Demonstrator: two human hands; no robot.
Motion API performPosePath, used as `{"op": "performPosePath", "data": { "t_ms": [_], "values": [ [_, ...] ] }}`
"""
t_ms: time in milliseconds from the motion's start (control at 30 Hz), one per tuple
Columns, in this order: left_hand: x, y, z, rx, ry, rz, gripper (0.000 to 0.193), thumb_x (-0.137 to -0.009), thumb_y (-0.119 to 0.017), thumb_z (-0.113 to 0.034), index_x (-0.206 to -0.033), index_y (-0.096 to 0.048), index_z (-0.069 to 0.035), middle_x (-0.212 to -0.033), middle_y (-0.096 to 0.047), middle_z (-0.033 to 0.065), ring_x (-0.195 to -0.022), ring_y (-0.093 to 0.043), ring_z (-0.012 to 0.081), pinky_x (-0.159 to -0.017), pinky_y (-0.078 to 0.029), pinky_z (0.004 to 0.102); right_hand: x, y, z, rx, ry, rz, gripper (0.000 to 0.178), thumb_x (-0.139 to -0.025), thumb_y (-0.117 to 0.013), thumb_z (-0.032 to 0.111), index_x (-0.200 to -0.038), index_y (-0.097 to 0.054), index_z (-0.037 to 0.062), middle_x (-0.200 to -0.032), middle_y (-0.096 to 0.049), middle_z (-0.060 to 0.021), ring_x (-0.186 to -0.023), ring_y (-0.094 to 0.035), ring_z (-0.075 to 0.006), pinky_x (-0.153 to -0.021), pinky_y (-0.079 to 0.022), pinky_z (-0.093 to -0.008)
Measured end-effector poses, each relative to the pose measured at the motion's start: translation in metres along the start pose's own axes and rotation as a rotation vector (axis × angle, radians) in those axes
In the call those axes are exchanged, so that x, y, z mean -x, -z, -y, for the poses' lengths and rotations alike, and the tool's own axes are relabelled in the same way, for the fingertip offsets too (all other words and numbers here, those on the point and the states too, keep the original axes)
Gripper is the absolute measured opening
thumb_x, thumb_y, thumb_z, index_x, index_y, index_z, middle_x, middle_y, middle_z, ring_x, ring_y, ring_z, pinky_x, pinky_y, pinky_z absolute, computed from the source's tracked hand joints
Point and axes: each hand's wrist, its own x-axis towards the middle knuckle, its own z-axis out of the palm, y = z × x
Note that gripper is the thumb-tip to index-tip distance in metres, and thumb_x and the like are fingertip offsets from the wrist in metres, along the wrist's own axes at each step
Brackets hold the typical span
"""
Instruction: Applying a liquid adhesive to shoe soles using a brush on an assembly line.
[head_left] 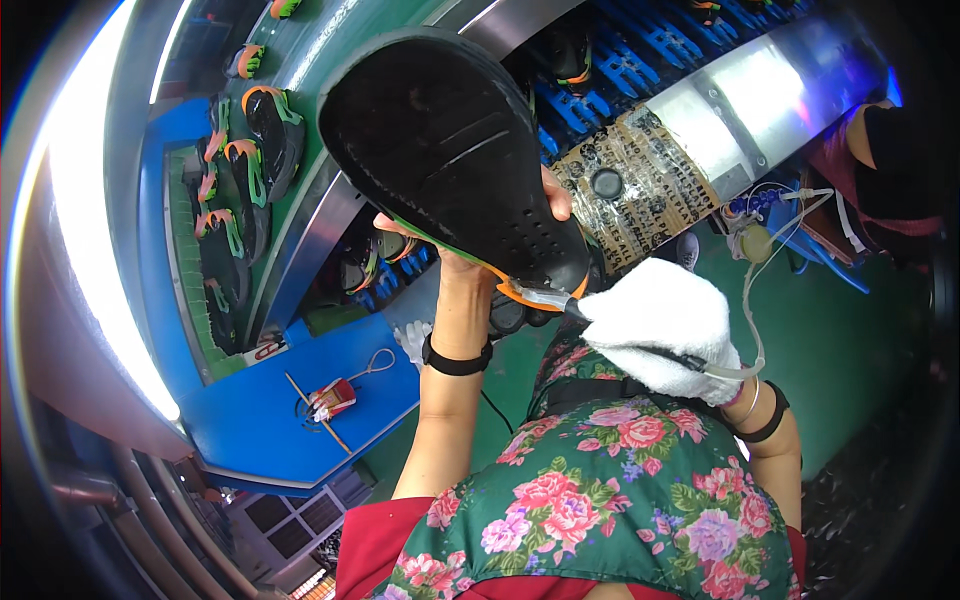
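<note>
A black shoe (pixel 440 130) is held up with its bottom facing me, showing small holes and orange and green along its edge. My left hand (pixel 466 266) is closed around it from beneath, with fingertips showing on both sides. My right hand (pixel 660 325), in a white fluffy glove, grips a thin brush (pixel 572 305) with a dark handle. The pale bristles (pixel 540 296) touch the orange edge at the shoe's narrower end, near me. A clear tube (pixel 755 330) runs from behind the glove up to the right. The glove hides the right fingers.
Several black shoe parts with orange and green trim (pixel 250 175) lie on the line at left. Blue racks (pixel 640 65) stand behind a metal rail (pixel 740 115) wrapped in taped cardboard (pixel 640 185). A blue table (pixel 270 420) holds a small red container (pixel 335 398) with sticks.
</note>
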Motion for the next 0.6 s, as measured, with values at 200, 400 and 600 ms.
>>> {"op": "performPosePath", "data": {
  "t_ms": [200, 400, 600],
  "values": [
    [-0.005, 0.001, -0.001, -0.055, 0.02, 0.013, 0.094, -0.077, -0.065, -0.083, -0.108, -0.063, 0.005, -0.091, -0.068, 0.0206, -0.083, -0.069, 0.0278, -0.082, -0.053, 0.0413, 0.01, 0.006, 0.0, 0.038, 0.036, 0.069, 0.032, -0.076, -0.081, 0.001, -0.106, -0.078, 0.0116, -0.106, -0.077, -0.0083, -0.085, -0.072, -0.0254, -0.073, -0.058, -0.0349],
    [-0.01, -0.008, 0.004, 0.047, -0.016, 0.03, 0.106, -0.072, -0.062, -0.089, -0.113, -0.061, 0.009, -0.1, -0.066, 0.0198, -0.088, -0.069, 0.0291, -0.08, -0.054, 0.0437, 0.013, 0.003, 0.006, 0.08, 0.084, 0.066, 0.035, -0.078, -0.081, 0.003, -0.11, -0.077, 0.015, -0.107, -0.077, -0.0066, -0.088, -0.073, -0.0254, -0.076, -0.058, -0.0345],
    [-0.002, -0.002, 0.008, 0.005, 0.009, -0.035, 0.109, -0.072, -0.06, -0.091, -0.117, -0.059, 0.009, -0.101, -0.066, 0.0189, -0.09, -0.067, 0.0312, -0.074, -0.056, 0.0383, -0.018, 0.008, 0.029, 0.092, 0.03, -0.015, 0.025, -0.07, -0.085, 0.002, -0.093, -0.079, 0.0113, -0.097, -0.077, -0.0101, -0.081, -0.072, -0.025, -0.07, -0.057, -0.0343]
  ]
}}
